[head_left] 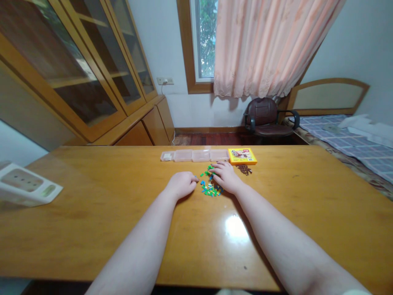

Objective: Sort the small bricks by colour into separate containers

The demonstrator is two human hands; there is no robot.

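Observation:
A loose pile of small building bricks [211, 189] in green, blue, yellow and white lies on the wooden table between my hands. My left hand [183, 184] rests at the pile's left side with its fingers curled in. A bit of blue, seemingly a small blue brick [195, 177], shows at its fingertips. Over the pile's far right part, my right hand [226, 177] is spread palm down, its fingers reaching across several green bricks [210, 168]. Its palm hides some of the pieces beneath it.
Beyond the pile stands a row of clear plastic trays [201, 155]. Adjoining their right end is a yellow box [242, 156], with dark brown pieces [245, 169] in front. A white plastic holder [29, 184] stands at the table's left. A brown chair [262, 116] is behind the table.

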